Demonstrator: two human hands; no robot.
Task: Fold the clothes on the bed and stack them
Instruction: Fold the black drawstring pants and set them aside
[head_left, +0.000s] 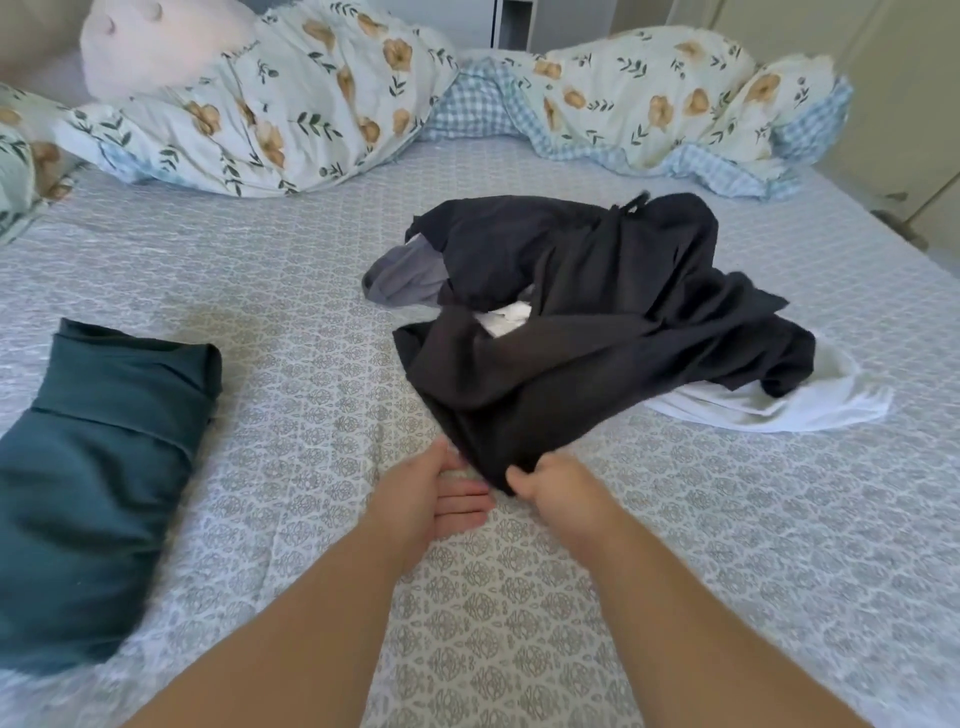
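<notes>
A crumpled black garment (587, 322) lies in a heap at the middle right of the bed (311, 364). My right hand (550, 486) pinches its near corner and lifts it slightly off the sheet. My left hand (441, 493) lies just left of that corner, palm up and fingers spread, holding nothing. Under the black heap a grey garment (405, 275) pokes out on the left and a white garment (769, 405) on the right. A dark teal garment (98, 467) lies folded at the left side.
A floral duvet (291, 104) with a blue checked underside is bunched along the far side of the bed. A pale pink plush toy (156, 47) rests on it at the far left. A wall and cupboard doors (883, 104) stand to the right.
</notes>
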